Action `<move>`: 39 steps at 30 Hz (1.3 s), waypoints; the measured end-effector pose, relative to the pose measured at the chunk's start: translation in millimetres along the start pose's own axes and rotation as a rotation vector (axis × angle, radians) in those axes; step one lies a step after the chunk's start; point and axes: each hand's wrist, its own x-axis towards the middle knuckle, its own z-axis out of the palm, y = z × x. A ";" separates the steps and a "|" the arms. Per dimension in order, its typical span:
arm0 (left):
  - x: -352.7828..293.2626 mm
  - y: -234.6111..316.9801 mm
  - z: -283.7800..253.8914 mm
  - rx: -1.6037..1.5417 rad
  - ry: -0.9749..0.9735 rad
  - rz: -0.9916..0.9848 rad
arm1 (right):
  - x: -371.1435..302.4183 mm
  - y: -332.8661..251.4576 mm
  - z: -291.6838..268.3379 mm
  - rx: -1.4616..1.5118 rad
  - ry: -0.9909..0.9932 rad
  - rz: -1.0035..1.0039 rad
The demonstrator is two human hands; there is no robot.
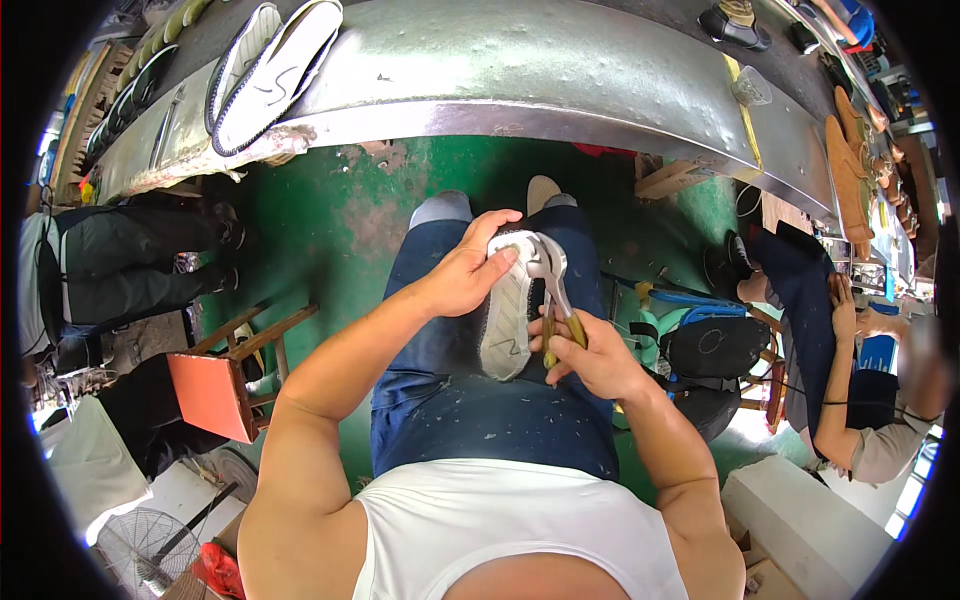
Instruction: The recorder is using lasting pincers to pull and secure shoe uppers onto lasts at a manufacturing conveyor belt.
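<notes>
One pale shoe (507, 318) is in work, and we have it above our denim-clad lap (480, 425), on our side of the metal worktop (500, 60). Our left hand (466, 272) is wrapped round its far end with the thumb pressing on the upward face, so that grip is grasping the shoe. Our right hand (595, 357) has its grip round the olive handles of the pliers (561, 288), whose steel head sits at the far end of the shoe, on the right (whether the jaws bite the material or only lie against it, we cannot tell).

As for progress, we would judge this shoe to be partway through: the body is already formed, a dark mark lies across its face near our end, and the pliers work at the far end looks unfinished. How much of the edge is done, we cannot tell, since our fingers and the tool cover part of it.

On the worktop, well apart from our hands, lies a pair of pale shoes (284, 75) with dark rims, side by side. They may be finished or waiting for us; nothing visible settles which. What surely remains, in our judgement, is freeing the pliers and setting this shoe down.
</notes>
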 end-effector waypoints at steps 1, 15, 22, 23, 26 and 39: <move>0.5 0.9 -0.1 -0.003 -0.003 0.000 | -1.1 0.4 -1.3 -0.135 0.028 -0.043; 0.7 -25.6 3.9 0.072 0.162 0.107 | 42.5 54.8 -11.2 -0.807 0.386 -0.440; -8.9 6.0 2.6 -0.364 0.091 -0.131 | -0.5 14.4 12.1 -1.274 0.352 -0.295; -9.9 18.0 6.1 -0.586 0.078 -0.338 | -8.0 9.5 16.7 -1.391 0.331 -0.173; -3.7 19.2 16.6 -0.527 0.167 -0.290 | -12.8 1.8 20.4 -1.447 0.371 -0.116; -58.3 77.3 18.6 0.248 0.107 0.495 | -82.6 -39.3 -35.0 -0.754 -0.325 -0.034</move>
